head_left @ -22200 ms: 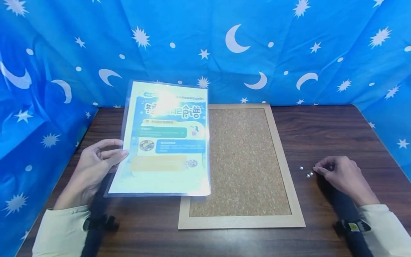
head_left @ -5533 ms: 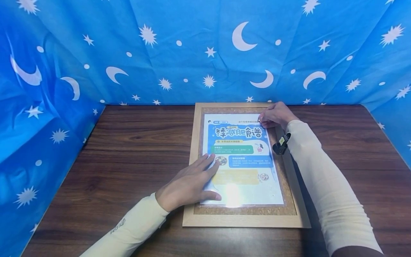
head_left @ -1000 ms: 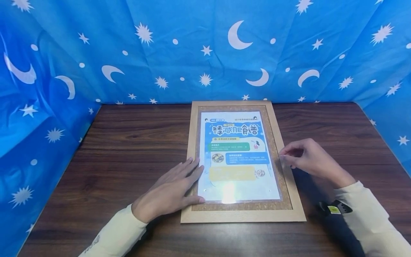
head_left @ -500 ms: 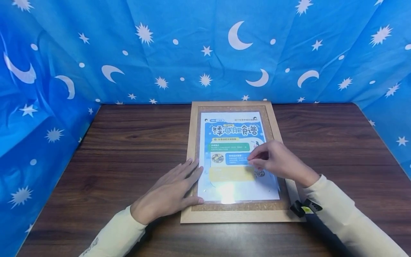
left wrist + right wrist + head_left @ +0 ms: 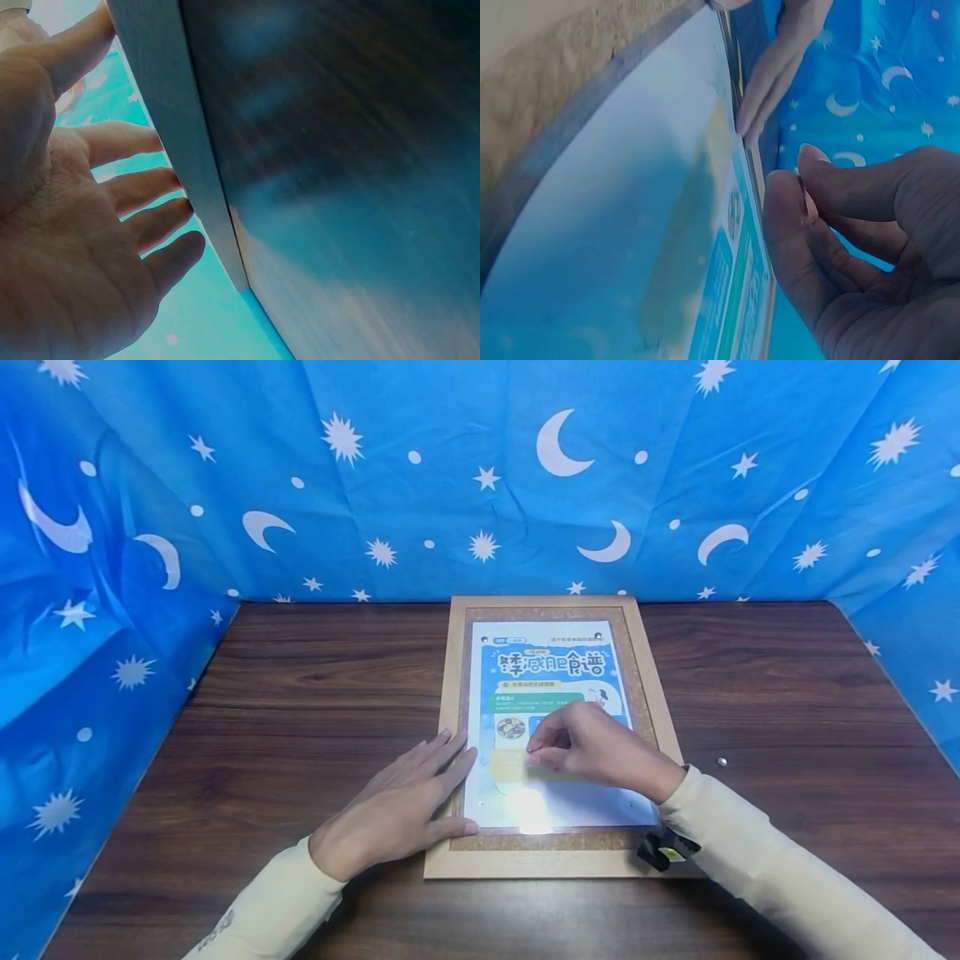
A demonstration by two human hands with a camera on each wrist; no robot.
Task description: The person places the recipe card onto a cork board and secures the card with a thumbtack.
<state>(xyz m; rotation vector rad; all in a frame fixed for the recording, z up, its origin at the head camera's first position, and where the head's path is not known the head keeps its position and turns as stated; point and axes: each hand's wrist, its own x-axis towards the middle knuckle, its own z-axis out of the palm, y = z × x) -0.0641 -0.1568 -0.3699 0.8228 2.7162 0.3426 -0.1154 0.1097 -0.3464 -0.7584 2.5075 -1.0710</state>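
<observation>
A laminated poster (image 5: 551, 664) lies on a wood-framed cork board (image 5: 555, 865). Silver thumbtacks sit in its top left corner (image 5: 484, 639) and top right corner (image 5: 598, 636). My left hand (image 5: 393, 814) rests along the board's left side, fingers spread and nearly straight; in the left wrist view its fingertips are at the frame's edge (image 5: 165, 97). Over the poster's lower half, my right hand (image 5: 592, 743) pinches a thumbtack between thumb and index finger. Only a pale sliver of that thumbtack (image 5: 798, 172) shows in the right wrist view.
One loose silver thumbtack (image 5: 722, 762) lies on the dark wooden table (image 5: 300, 693), right of the board. A blue curtain (image 5: 450, 485) with moons and stars stands behind and at both sides.
Over the last second my right hand has moved left from the board's right edge to above the poster. Earlier my left hand held the poster up; now it lies tacked at the top corners.
</observation>
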